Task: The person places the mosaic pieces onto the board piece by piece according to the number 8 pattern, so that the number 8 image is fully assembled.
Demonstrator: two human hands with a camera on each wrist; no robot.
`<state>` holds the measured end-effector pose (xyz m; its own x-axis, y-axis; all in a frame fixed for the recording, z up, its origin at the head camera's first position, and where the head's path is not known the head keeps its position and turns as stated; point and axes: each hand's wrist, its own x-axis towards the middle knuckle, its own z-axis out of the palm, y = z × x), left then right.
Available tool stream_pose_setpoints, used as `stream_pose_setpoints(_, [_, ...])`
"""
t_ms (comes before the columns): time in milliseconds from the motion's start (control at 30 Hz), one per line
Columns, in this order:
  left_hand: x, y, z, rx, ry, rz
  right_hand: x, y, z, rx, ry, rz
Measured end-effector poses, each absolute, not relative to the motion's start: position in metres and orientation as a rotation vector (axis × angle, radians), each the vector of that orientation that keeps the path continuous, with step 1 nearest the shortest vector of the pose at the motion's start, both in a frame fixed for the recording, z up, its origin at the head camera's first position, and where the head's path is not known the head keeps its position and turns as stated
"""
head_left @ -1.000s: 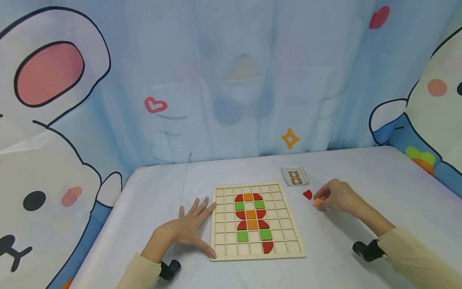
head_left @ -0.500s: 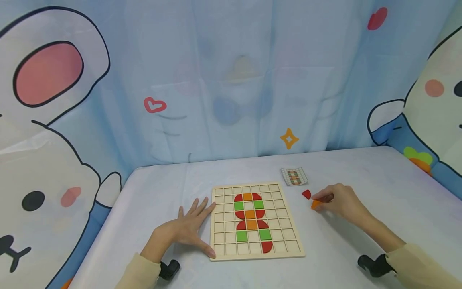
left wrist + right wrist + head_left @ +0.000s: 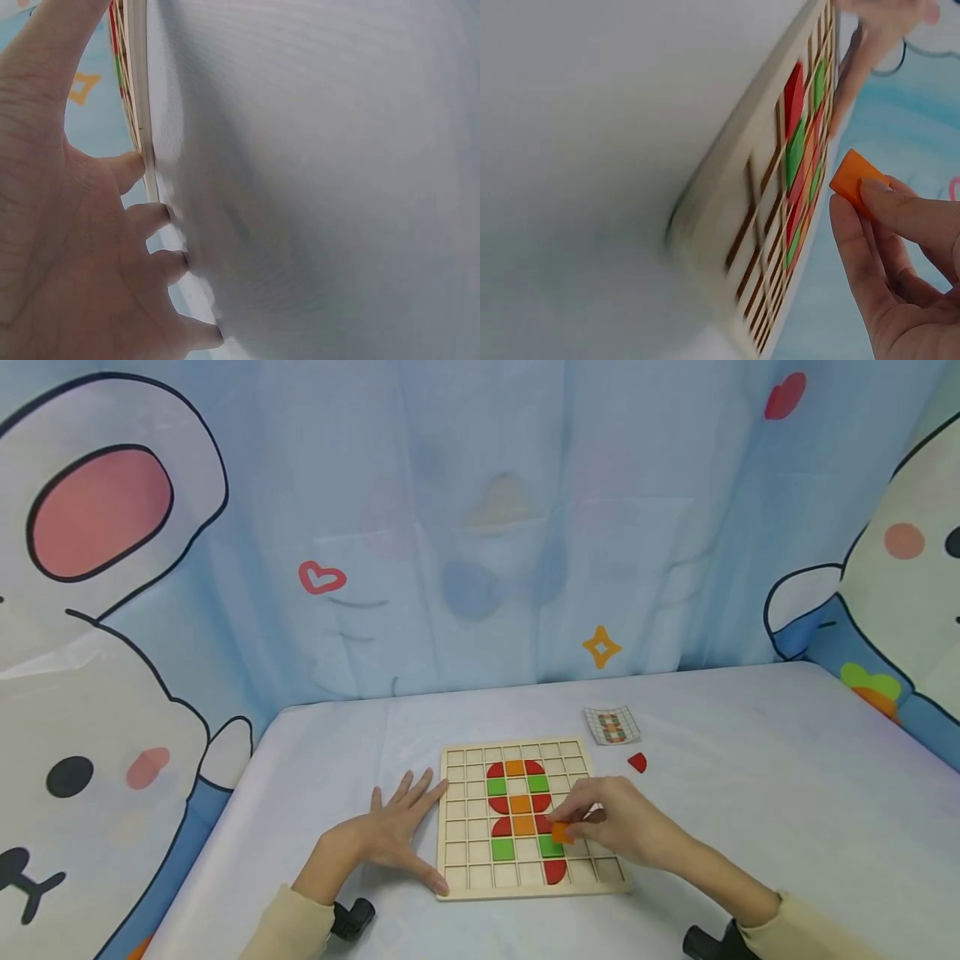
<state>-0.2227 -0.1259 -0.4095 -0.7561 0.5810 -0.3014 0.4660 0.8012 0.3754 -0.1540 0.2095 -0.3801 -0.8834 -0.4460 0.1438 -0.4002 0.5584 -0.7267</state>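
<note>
A wooden grid board lies on the white table, with red, green and orange tiles set in its middle columns. Fingers spread, my left hand rests at the board's left edge, thumb and a fingertip touching the frame. Over the right part of the board, my right hand pinches an orange square tile between thumb and fingers. In the right wrist view that tile is held clear of the board. A red quarter-round tile lies on the table beyond the right hand.
A small printed pattern card lies behind the red tile. Behind the table hangs a blue curtain with cartoon figures. A black wrist camera sits under the left wrist.
My right hand has moved left from beside the red tile to above the board, carrying the orange tile. My left hand has stayed in place.
</note>
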Motion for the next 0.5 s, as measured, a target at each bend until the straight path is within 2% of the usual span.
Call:
stream_pose_setpoints(200, [-0.223, -0.126, -0.41, 0.788, 2.574, 0.407, -0.147, 0.179, -0.386, -0.798, 2.617, -1.209])
stream_pose_setpoints(500, [-0.223, -0.126, -0.409, 0.791, 2.58, 0.4, -0.149, 0.165, -0.393, -0.792, 2.671, -1.072])
